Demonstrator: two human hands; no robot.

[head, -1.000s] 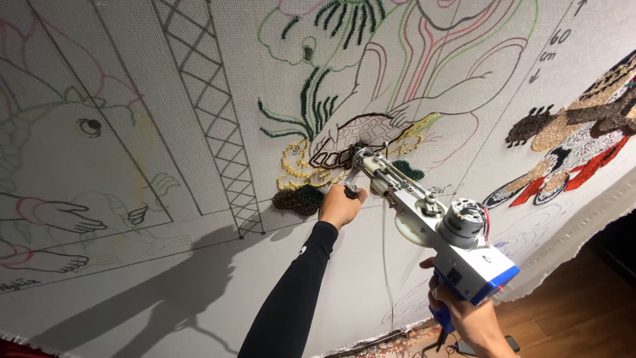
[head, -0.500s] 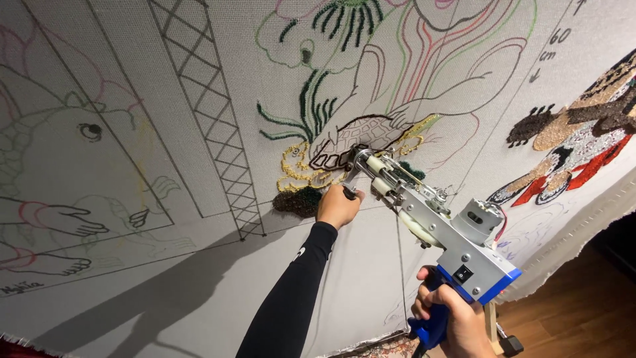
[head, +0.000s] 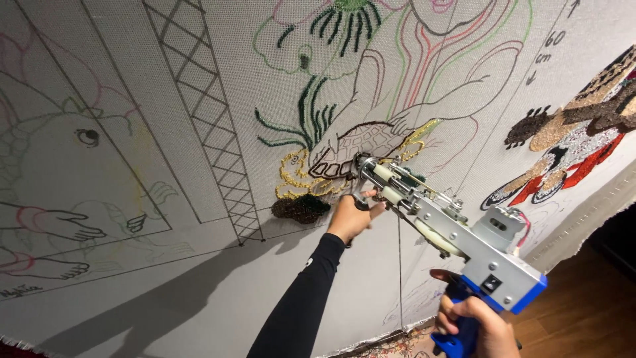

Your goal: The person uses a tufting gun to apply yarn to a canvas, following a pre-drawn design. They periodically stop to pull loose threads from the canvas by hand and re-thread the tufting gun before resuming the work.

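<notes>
Big white cloth (head: pixel 165 278) stretched upright, covered in drawn lines, with a dark fluffy patch (head: pixel 301 207) and yellow loops (head: pixel 295 178). Tufting gun (head: pixel 444 229) slanting up, tip pressed on the cloth by a turtle drawing (head: pixel 361 142). Left hand (head: pixel 351 217) curled around the front handle. Right hand (head: pixel 474 325) wrapped around the blue grip, low and right.

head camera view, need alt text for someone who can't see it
A person presses a tufting gun against a stretched white cloth covered in drawn outlines, left hand on its front grip, right hand on the blue rear handle. Its tip meets a partly tufted turtle outline.
</notes>
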